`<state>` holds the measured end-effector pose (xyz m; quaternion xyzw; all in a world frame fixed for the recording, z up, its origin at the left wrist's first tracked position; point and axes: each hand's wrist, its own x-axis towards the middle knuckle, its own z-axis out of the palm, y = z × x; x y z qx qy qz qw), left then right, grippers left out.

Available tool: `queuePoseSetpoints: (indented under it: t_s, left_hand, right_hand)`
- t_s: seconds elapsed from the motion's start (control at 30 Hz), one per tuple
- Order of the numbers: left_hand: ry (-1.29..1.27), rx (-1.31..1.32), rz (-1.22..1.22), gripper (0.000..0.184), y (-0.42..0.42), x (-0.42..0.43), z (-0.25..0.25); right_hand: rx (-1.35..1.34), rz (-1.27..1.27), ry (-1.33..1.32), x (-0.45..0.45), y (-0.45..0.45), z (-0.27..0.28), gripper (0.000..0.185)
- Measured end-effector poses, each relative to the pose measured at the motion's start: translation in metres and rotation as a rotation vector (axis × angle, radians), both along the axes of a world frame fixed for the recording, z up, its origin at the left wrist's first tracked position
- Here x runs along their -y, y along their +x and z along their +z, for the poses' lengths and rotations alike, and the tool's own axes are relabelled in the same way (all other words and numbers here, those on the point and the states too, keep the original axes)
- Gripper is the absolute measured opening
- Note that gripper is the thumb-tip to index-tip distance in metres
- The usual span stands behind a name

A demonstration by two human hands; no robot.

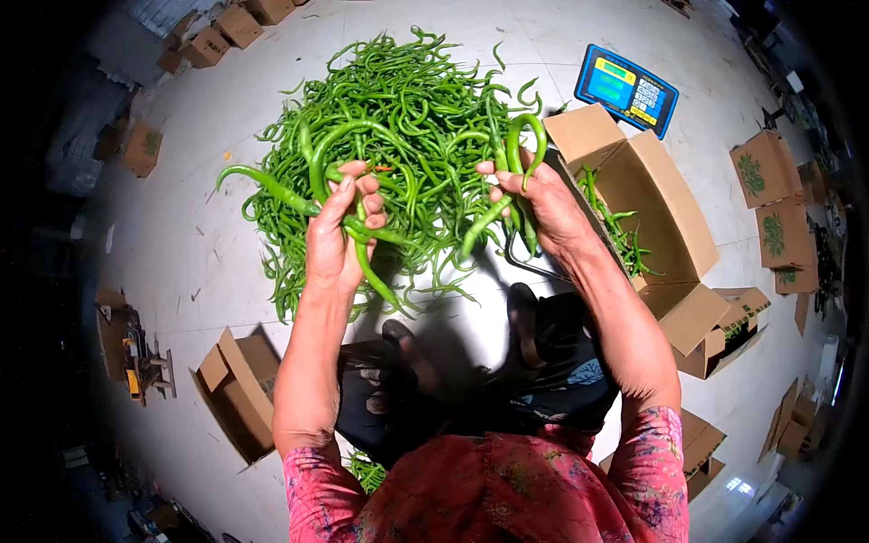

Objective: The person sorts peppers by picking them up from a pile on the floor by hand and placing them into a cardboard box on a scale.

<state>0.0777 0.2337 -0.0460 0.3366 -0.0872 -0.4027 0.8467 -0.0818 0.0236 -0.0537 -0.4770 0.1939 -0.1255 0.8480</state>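
A broad heap of long, curled green chili peppers [398, 90] lies on the pale floor in front of me. My left hand [344, 217] is closed around several green peppers, whose ends stick out to both sides of the fist. Opposite it, my right hand [539, 204] grips another few peppers, one bent over in a hook above the fingers. Both hands are held up over the near part of the heap, apart from each other. Close by my right forearm stands an open cardboard box [665, 195] with some green peppers inside.
A blue digital scale display [626, 90] stands behind the box. An open carton [237, 389] sits at lower left, another [724, 335] at right. Stacked boxes [778, 213] line the right side; more boxes [206, 47] are at the far left. My shoes are close to the heap.
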Motion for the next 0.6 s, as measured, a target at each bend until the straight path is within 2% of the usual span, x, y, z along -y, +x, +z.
queuePoseSetpoints:
  t_s: [0.17, 0.27, 0.4, 0.5, 0.6]
  left_hand:
    - [0.174, 0.12, -0.056, 0.03, 0.0, 0.0, -0.007]
    - [0.408, 0.303, -0.123, 0.029, -0.003, 0.006, -0.006]
    - [0.67, 0.522, -0.256, 0.037, -0.011, 0.016, -0.004]
    - [0.686, 0.534, -0.3, 0.039, -0.016, 0.022, -0.004]
    - [0.682, 0.543, -0.307, 0.039, -0.016, 0.028, -0.01]
  right_hand:
    - [0.089, -0.006, 0.027, 0.005, -0.007, 0.004, 0.052]
    - [0.096, -0.003, 0.086, 0.009, -0.014, 0.014, 0.058]
    - [0.002, -0.128, 0.034, 0.024, -0.031, 0.014, 0.041]
    - [-0.167, -0.259, -0.124, 0.038, -0.048, 0.034, 0.037]
    - [-0.149, -0.401, -0.421, 0.068, -0.079, 0.058, 0.041]
